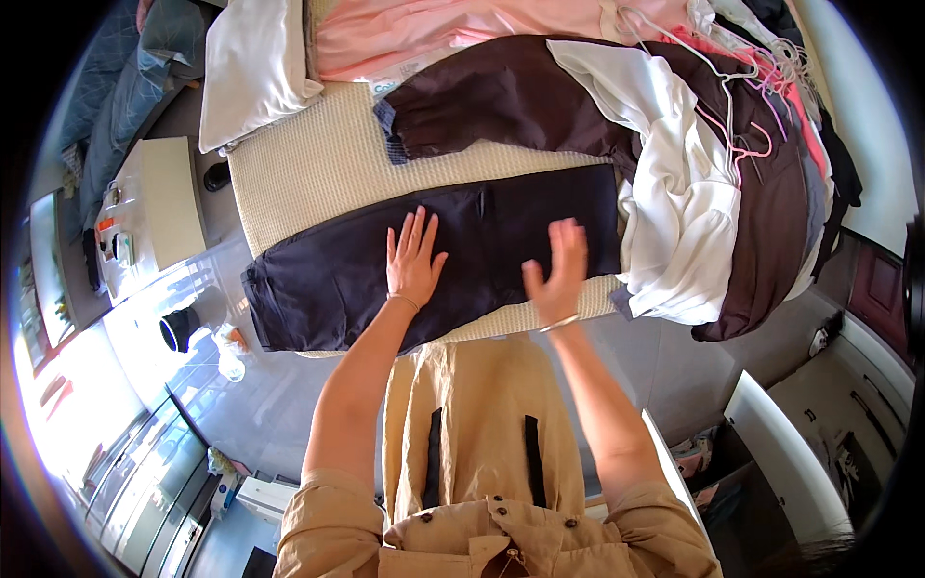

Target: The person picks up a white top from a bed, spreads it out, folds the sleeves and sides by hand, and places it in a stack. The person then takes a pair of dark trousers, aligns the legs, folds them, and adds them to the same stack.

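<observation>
A pair of dark trousers (328,279) lies lengthwise across the front of the bed, folded into a long flat strip. My left hand (414,260) rests flat on the middle of the trousers, fingers stretched out. Over their right half is my right hand (559,275), its fingers spread and slightly blurred by motion; whether it touches the cloth I cannot tell. Both hands hold nothing. To the right, a white blouse (665,193) lies crumpled against the end of the trousers, partly over a dark brown jacket (511,101) with one sleeve stretched to the left.
Clothes hangers (737,144) in white, pink and purple are heaped on garments at the right. A white pillow (255,67) lies at the bed's far left, beside pink cloth (405,34). The cream bedspread (299,164) shows between the garments. A white cabinet (169,202) stands left of the bed.
</observation>
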Demonstrator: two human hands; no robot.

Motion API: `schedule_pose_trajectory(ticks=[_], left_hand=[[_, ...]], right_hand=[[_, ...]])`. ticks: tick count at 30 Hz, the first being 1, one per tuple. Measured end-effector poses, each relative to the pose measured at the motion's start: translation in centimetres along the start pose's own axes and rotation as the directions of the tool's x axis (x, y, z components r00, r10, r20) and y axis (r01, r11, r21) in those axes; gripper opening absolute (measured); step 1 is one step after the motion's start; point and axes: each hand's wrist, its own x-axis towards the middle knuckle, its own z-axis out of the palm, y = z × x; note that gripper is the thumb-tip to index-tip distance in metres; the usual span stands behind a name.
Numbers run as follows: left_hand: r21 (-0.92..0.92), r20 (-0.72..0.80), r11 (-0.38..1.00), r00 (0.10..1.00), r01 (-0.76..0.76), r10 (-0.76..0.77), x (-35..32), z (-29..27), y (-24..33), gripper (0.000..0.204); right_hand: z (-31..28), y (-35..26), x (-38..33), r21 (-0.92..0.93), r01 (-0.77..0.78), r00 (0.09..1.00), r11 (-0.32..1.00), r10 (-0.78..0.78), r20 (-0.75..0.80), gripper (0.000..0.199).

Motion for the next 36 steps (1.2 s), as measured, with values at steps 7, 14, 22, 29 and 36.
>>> schedule_pose_trajectory(ticks=[7,14,22,29,36], left_hand=[[-0.097,-0.284,0.994,0.959,-0.040,0.010,5.4,-0.3,0.5,0.042],[-0.205,-0.295,0.977,0.956,-0.055,-0.007,8.4,-0.7,0.8,0.018],[-0.101,-0.219,0.995,0.976,-0.011,-0.011,10.1,-0.1,1.0,0.013],[-0.189,-0.380,0.981,0.917,0.048,-0.118,9.4,-1.0,2.9,0.012],[-0.848,0.103,0.414,0.869,0.331,-0.484,3.7,2.7,5.7,0.014]], right_hand=[[4.6,-1.3,-0.8,-0.081,0.006,0.973,0.997,0.013,0.232,0.086],[3.1,1.4,0.0,0.063,0.046,0.968,0.997,-0.060,0.243,0.068],[1.3,2.3,1.3,0.459,-0.133,0.978,0.879,0.042,0.204,0.054],[1.0,1.0,0.2,0.252,0.014,0.973,0.968,-0.071,0.219,0.061],[4.0,-1.1,2.5,-0.056,-0.086,0.982,0.995,0.094,0.164,0.070]])
